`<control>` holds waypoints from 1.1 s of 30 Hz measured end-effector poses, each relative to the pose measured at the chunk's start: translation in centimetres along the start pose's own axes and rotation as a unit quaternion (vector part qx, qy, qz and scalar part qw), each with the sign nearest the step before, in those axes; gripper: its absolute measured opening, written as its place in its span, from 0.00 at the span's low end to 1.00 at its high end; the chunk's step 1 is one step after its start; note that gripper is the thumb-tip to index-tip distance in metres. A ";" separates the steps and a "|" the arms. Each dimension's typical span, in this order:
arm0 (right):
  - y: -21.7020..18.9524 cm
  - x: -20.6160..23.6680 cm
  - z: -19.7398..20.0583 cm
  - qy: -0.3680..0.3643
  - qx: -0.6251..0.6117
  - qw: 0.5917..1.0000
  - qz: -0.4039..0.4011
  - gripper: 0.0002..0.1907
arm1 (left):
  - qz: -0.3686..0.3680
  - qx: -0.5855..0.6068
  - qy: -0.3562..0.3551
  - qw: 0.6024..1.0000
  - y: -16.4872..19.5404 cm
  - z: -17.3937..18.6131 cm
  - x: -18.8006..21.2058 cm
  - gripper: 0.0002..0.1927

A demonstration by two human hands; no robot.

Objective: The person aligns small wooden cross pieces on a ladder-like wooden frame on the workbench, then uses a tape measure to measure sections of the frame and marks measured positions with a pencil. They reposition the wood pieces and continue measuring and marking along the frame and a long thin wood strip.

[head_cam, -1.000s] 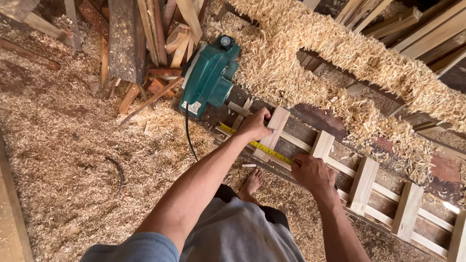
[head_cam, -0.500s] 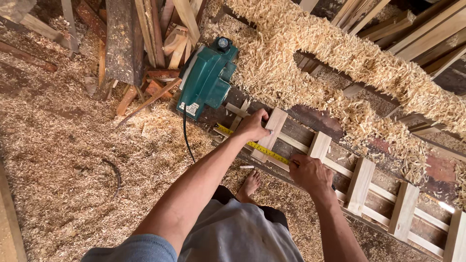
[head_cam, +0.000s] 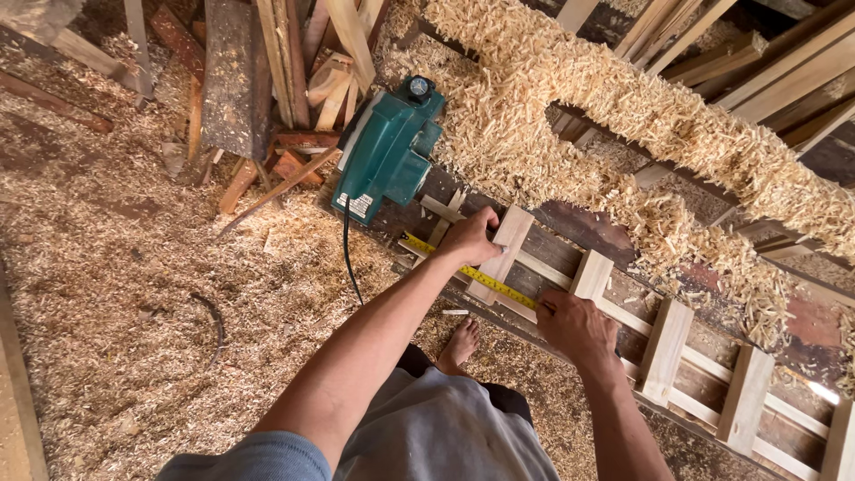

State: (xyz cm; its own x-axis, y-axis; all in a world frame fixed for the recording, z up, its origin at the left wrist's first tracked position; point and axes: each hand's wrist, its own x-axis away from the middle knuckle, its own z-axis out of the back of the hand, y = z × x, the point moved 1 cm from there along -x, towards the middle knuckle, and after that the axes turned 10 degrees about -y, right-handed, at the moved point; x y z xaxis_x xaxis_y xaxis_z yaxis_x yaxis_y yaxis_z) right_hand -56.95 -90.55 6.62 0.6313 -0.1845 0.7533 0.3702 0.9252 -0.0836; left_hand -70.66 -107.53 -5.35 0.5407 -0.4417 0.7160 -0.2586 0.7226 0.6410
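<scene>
Down at the slatted wooden frame [head_cam: 663, 352], both hands pin a yellow measuring tape [head_cam: 472, 272] flat across its slats. The left hand [head_cam: 469, 239] closes its grip on the tape's far end, fingers curled down over it so the tip of the tape is hidden. The right hand [head_cam: 577, 326] presses the near end, fingers folded together; whether it pinches the tape or only holds it down cannot be told. Between the two grips the tape runs bare over one pale slat. Just beyond the left grip a green electric planer [head_cam: 387, 151] rests on the surface, its black cord [head_cam: 349, 258] dropping toward the floor. Past the right grip the frame runs out of view at the edge. Heaped wood shavings [head_cam: 570, 116] bury the surface behind both hands. Below the grips, a bare foot [head_cam: 459, 343] shows on the shavings-strewn floor.
</scene>
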 end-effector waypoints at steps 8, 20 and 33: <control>0.6 -0.5 -0.7 0.000 0.014 1.000 0.010 0.14 | 0.003 -0.003 -0.001 1.000 0.2 0.0 0.2 0.32; -0.1 0.1 -0.1 -0.008 0.010 1.000 -0.014 0.14 | -0.018 -0.024 0.023 0.999 -0.2 -0.4 -0.7 0.32; 0.3 -0.2 -0.5 -0.020 0.008 1.000 -0.019 0.14 | -0.023 -0.002 0.020 1.000 -0.1 -0.3 -0.4 0.31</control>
State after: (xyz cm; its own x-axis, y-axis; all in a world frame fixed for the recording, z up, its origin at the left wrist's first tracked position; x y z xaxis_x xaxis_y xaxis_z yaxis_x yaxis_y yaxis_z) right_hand -56.65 -90.34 6.09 0.5892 -0.2063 0.7812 0.3828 0.9227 -0.0451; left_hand -70.58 -107.23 -5.79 0.5843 -0.4524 0.6737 -0.2297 0.7040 0.6720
